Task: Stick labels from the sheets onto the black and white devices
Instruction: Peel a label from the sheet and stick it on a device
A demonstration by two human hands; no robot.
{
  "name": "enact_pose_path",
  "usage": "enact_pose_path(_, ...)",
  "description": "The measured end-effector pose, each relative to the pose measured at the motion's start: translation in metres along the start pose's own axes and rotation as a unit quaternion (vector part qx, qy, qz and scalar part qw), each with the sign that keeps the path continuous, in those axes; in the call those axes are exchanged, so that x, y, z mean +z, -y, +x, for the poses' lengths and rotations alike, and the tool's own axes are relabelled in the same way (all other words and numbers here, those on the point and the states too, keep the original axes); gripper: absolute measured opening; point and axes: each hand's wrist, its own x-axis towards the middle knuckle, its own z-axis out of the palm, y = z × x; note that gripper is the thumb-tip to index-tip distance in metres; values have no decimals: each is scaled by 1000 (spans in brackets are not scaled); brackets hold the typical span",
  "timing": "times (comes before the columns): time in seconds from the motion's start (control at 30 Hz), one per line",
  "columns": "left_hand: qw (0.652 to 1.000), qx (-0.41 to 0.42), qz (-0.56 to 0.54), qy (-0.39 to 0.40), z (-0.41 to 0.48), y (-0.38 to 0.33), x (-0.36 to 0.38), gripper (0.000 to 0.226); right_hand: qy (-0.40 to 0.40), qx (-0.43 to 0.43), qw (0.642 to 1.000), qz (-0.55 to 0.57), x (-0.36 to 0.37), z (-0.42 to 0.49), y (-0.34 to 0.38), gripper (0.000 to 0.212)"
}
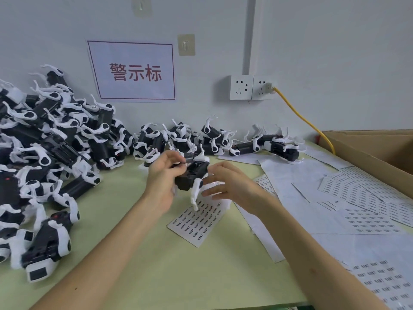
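Item: black-and-white plastic legged device [192,176], gripped by my left hand [164,175]; my right hand [226,183], fingers straight, just beside it, above white paper label sheet [199,222].

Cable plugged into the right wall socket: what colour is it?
The cable is yellow; the head view shows it best.

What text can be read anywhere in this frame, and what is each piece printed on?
"警示标": red characters on the red-bordered wall sign.
Too small to read: rows of print on the middle label sheet and on the right-hand label sheets.
No readable text shows on the device being handled.
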Motion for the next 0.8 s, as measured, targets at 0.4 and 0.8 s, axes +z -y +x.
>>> enact_pose_path(0.4, 995, 45, 70, 52, -4, 0, 3, 21, -54, -83, 987, 127, 0, 5, -3, 37)
enact_pose_path(0.8, 987, -84, 33, 132, -6, -1, 5, 36, -8, -113, 991, 71, -3, -2, 3, 37)
